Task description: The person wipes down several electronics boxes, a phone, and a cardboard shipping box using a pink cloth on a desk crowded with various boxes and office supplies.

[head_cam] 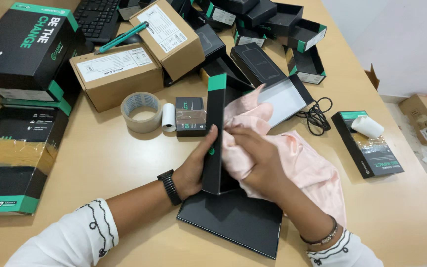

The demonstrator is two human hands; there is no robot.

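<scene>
Here, left hand (193, 168) fingers around upright black box (214, 143), right hand (255, 160) gripping pink cloth (302, 163).

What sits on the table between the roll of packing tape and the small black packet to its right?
In the head view, a small white paper roll stands between the tape roll and the black packet.

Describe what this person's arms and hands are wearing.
Both arms wear white sleeves with black embroidered curls near the cuffs. The left hand has a black watch on its wrist; the right hand has a thin beaded bracelet. No gloves.
</scene>
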